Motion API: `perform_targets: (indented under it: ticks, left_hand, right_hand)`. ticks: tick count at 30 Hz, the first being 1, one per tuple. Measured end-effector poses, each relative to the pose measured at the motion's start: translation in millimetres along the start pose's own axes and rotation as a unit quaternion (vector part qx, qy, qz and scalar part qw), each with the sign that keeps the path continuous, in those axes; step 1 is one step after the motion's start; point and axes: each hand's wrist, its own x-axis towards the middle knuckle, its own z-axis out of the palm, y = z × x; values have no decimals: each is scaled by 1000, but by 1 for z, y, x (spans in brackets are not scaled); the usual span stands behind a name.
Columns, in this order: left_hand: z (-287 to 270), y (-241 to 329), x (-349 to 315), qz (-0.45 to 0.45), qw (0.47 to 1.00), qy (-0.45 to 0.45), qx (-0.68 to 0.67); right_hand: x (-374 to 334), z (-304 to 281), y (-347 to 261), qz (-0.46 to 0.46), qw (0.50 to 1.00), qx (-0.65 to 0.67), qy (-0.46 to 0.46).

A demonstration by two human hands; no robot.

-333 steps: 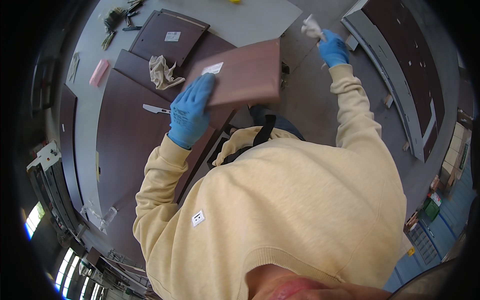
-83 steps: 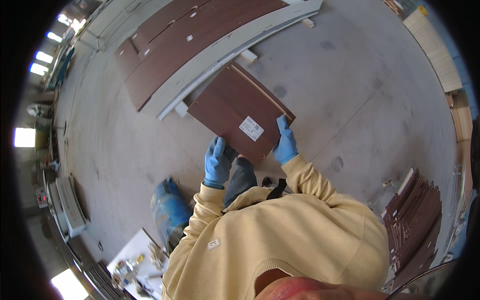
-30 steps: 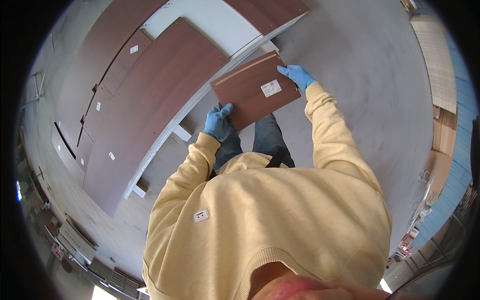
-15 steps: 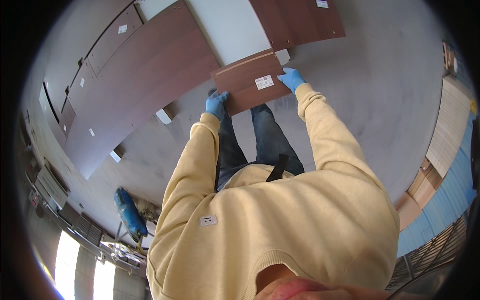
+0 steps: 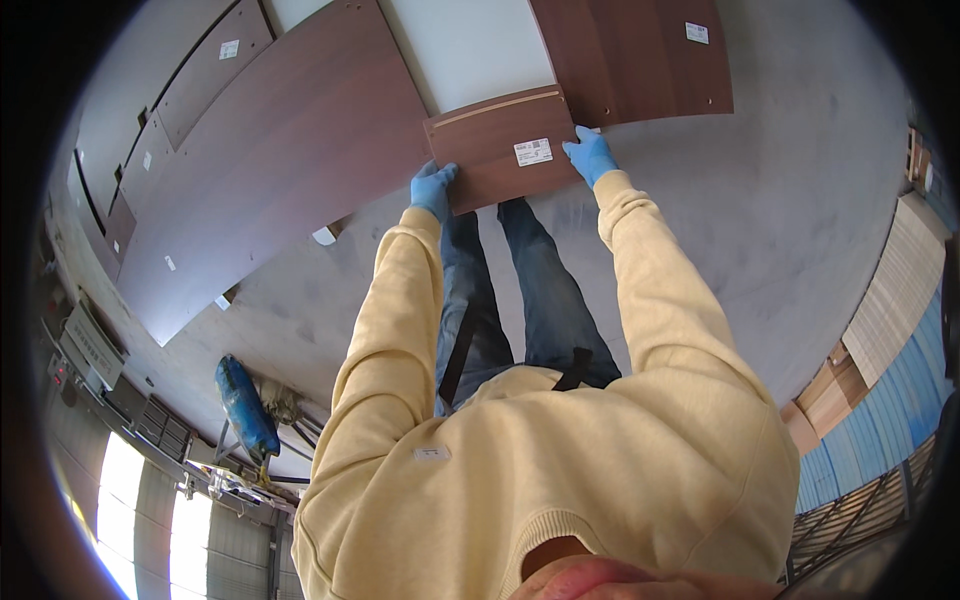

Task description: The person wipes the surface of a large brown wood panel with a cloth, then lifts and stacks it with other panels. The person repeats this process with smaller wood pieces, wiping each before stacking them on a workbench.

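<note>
Between my two blue-gloved hands is a small reddish-brown wood panel [image 5: 490, 150]. It has a pale groove along its far edge and a white label right of its middle. My left hand [image 5: 433, 189] grips its near left corner, fingers underneath out of sight. At the right edge, my right hand [image 5: 590, 156] has its thumb and fingers closed on the panel. Just beyond lies a white board [image 5: 465, 50]. A large brown panel [image 5: 290, 160] is on the left, and another brown panel [image 5: 635, 60] with a label and small holes lies at the far right.
Smaller labelled panels [image 5: 205, 75] lie at the far left. White-ended blocks [image 5: 325, 236] sit under the large panel's near edge. A blue elongated object [image 5: 247, 405] on a stand is at lower left. Flat boards [image 5: 898, 290] are stacked at the right rim over grey floor [image 5: 760, 250].
The small panel has moved slightly away from my body, its far edge now close against the white board and the right-hand panel. Both hands keep hold of it, arms stretched a little farther.
</note>
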Motion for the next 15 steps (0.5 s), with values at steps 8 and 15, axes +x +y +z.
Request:
perform_targets:
  ticks: [8, 15]
  left_hand:
    - [11, 38, 40, -17, 999, -1, 41]
    - [12, 38, 59, 1, 998, 6, 57]
  right_hand:
    - [44, -7, -38, -23, 999, -11, 32]
    - [49, -9, -51, -9, 999, -25, 40]
